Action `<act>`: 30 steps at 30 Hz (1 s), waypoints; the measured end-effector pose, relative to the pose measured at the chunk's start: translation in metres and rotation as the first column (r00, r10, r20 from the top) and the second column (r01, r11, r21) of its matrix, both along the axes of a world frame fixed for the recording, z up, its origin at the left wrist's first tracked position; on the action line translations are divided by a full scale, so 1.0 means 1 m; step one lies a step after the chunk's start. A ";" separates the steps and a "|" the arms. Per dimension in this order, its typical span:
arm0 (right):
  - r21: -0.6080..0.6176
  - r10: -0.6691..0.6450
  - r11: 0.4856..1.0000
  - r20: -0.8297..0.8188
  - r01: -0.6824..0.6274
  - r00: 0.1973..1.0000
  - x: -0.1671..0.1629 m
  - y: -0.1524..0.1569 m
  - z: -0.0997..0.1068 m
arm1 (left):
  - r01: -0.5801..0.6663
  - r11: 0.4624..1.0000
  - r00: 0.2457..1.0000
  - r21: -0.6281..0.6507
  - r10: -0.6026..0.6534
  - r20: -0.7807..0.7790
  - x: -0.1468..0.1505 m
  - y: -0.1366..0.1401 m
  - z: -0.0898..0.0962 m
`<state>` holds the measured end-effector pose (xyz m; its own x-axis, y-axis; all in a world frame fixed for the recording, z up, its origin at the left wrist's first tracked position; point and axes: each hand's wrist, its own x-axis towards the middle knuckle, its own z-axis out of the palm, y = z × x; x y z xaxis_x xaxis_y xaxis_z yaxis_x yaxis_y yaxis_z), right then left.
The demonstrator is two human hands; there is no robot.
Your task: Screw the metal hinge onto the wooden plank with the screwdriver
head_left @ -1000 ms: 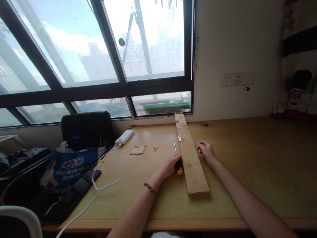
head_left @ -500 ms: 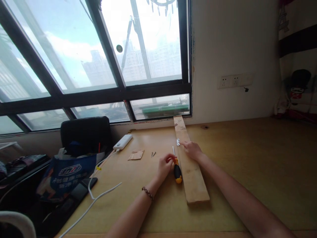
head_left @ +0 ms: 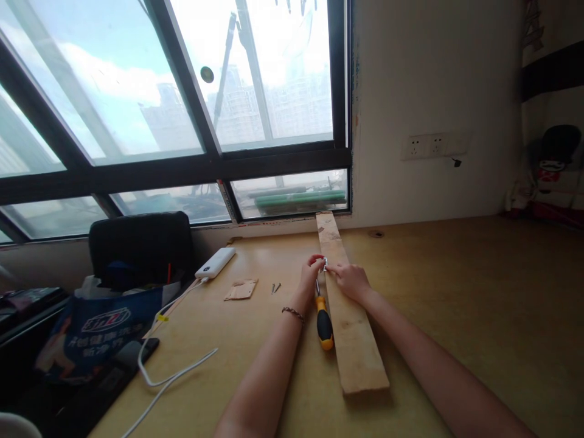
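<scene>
A long wooden board (head_left: pixel 354 340) lies on the table, running from near me towards the window. On its left edge sits a small silvery metal hinge (head_left: pixel 325 264), partly hidden by fingers. My left hand (head_left: pixel 311 278) is at the hinge's left side, thumb and fingertips pinched together; whether a small piece is between them is hidden. My right hand (head_left: pixel 352 281) rests on the board with its index finger stretched out to the hinge and the other fingers bent. A yellow and black screwdriver (head_left: pixel 324 325) lies along the board's left side, its shaft pointing away from me.
Two screws (head_left: pixel 276 288) and a small thin wooden piece (head_left: pixel 241 289) lie left of my hands. A white power bank (head_left: pixel 215 263) with a white cable (head_left: pixel 182 369) is farther left. Beyond the table's left edge are a black chair (head_left: pixel 141 243) and a blue bag (head_left: pixel 103 325).
My left hand has moved forward from beside the screwdriver's handle to the hinge. My right hand stays at the hinge. The view has shifted slightly.
</scene>
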<state>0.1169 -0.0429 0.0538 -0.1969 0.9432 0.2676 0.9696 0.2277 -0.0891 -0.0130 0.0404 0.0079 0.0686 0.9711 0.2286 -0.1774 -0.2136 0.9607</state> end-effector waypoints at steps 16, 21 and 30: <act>0.021 0.003 1.000 -0.045 -0.002 0.999 0.000 0.006 -0.003 | 0.008 0.986 0.988 -0.166 0.019 0.156 0.009 -0.005 0.009; 0.015 0.000 1.000 -0.053 0.001 0.999 0.000 0.007 -0.003 | 0.014 0.981 0.978 -0.196 0.028 0.208 0.010 -0.007 0.010; -0.011 -0.007 1.000 -0.037 0.007 0.999 0.000 0.006 -0.002 | -0.041 0.989 0.999 -0.142 0.040 -0.010 0.004 -0.007 0.016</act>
<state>0.1172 -0.0372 0.0518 -0.1803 0.9474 0.2645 0.9672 0.2197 -0.1277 -0.0087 0.0334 0.0238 0.0300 0.9957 0.0880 -0.1647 -0.0819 0.9829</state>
